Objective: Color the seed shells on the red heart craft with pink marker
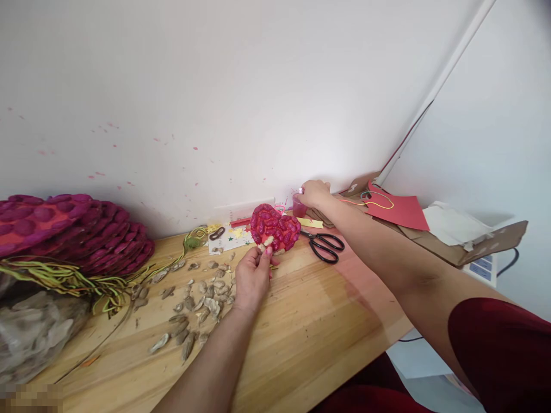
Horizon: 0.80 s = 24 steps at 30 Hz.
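My left hand pinches the lower edge of a heart-shaped piece covered in peanut shells. Most of its shells are bright pink; a few at the bottom edge are pale and unpainted. Against the wall, my right hand reaches over a small clear cup of pink liquid. Its fingers are drawn together above the rim, and what they hold is hidden. Black-handled scissors lie just right of the heart. Loose peanut shells are scattered left of my left hand.
At the left stands a stack of pink shell-covered pieces with yellow-green cords trailing, beside a plastic bag. Behind the heart lies a white sheet with small stars. Red paper and cardboard occupy the right.
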### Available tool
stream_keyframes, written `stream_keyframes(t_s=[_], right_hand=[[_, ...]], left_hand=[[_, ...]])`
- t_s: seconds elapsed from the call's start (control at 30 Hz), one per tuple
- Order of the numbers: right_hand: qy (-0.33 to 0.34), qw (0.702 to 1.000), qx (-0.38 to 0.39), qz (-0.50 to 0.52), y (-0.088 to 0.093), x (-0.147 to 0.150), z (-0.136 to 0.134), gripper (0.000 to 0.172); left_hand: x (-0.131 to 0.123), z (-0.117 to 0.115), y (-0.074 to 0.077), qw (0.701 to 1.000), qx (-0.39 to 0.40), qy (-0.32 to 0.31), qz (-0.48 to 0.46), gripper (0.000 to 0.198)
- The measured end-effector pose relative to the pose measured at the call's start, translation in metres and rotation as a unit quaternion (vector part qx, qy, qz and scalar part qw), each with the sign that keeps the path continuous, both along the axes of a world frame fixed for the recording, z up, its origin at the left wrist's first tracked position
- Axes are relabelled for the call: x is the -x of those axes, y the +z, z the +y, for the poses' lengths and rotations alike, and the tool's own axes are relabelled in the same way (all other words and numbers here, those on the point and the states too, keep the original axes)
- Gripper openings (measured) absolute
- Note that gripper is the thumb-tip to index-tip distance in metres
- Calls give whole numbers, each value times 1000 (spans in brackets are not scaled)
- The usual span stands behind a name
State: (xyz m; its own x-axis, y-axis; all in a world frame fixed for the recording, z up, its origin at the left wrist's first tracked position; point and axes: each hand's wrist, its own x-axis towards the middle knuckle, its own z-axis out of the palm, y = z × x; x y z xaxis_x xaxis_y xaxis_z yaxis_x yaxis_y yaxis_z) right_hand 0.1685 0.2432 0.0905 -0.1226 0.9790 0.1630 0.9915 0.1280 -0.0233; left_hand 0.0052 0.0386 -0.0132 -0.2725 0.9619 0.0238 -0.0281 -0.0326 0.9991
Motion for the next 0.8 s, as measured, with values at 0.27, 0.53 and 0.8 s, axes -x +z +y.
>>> stream_keyframes(t_s=[0.27,0.53,0.8], right_hand=[[29,994,-61,89,5,-15,-11,27],[15,952,-147,267,2,-41,-45,38],[181,761,-101,615,-33,-11,-144,31]], left_hand=[[-1,-2,3,1000,8,-13,18,48],[-1,-1,-2,1000,-3,-15,23,45],[0,-2,0,1000,-6,-20,23,40]])
